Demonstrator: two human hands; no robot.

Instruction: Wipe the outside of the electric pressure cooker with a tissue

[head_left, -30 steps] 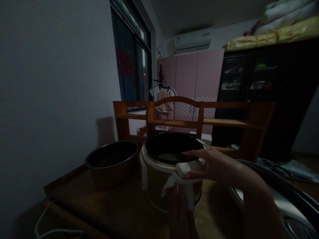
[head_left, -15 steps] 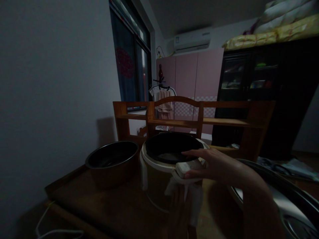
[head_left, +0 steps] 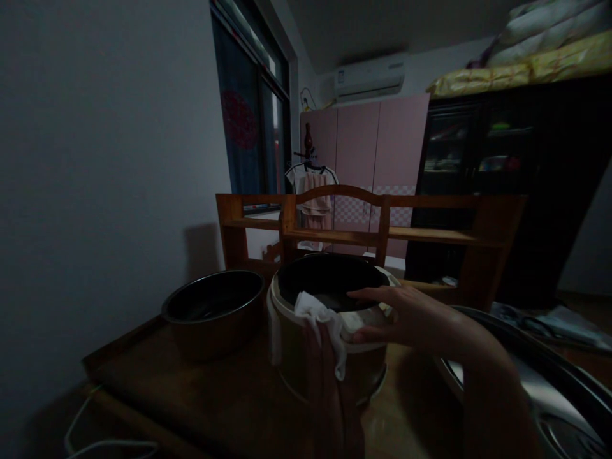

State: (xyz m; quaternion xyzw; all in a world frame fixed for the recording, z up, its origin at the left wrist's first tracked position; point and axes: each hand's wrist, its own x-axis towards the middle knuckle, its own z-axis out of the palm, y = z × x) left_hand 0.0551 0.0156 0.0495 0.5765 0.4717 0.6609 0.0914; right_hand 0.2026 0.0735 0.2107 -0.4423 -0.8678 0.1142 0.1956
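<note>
A lidless cooker [head_left: 291,370], seemingly a rice cooker with a pale rim and dark inside, stands on the wooden desk. My right hand [head_left: 396,312] comes in from the right and grips its front rim, fingers over the inner edge and thumb on the pale front piece. In my left hand [head_left: 322,363] is a white cloth [head_left: 318,312], pressed against the front of the rim. My left fingers point up and are partly covered by the cloth. To the left sits a round pot [head_left: 215,328], dark inside.
A large round lid-like thing [head_left: 526,376], shiny with a dark rim, lies at the right. Behind the cooker rises a wooden shelf rack [head_left: 433,234]. A white cord [head_left: 115,444] hangs at the lower left, near the wall [head_left: 109,191].
My left hand has moved up and left with the cloth, from the cooker's lower front to its rim. My right hand keeps its grip in the same place.
</note>
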